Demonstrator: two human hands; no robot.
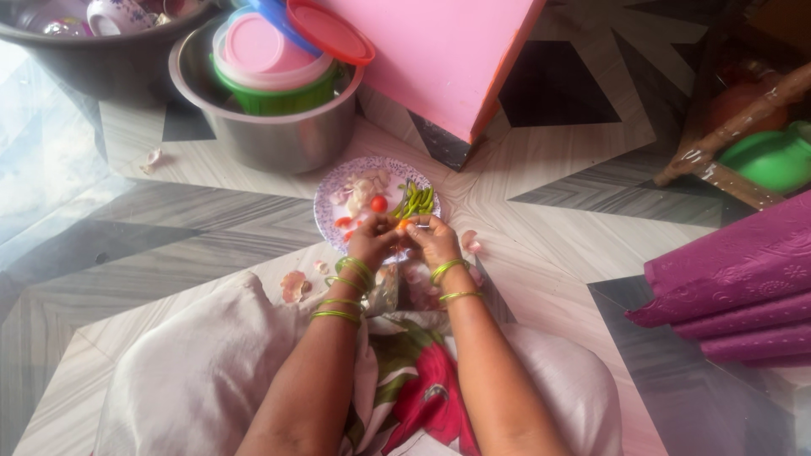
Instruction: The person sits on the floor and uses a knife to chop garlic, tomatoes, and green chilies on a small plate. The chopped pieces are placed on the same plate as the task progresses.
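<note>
Your left hand (372,241) and right hand (433,236) pinch one small orange piece (404,225) together, right over the plate (331,196), so bits land there. The green chillies (415,201) wait on it.

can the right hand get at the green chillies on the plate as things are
Probably yes: the right hand is at the plate rim, the chillies lie just beyond its fingers, uncovered, with nothing between. It does hold a small orange piece.

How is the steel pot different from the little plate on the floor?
The steel pot is deep, plain and shiny; the plate is flat and patterned. The pot holds stacked plastic containers; the plate holds green chillies and tomato pieces. Both hands work over the plate, away from the pot. Both are round.
</note>
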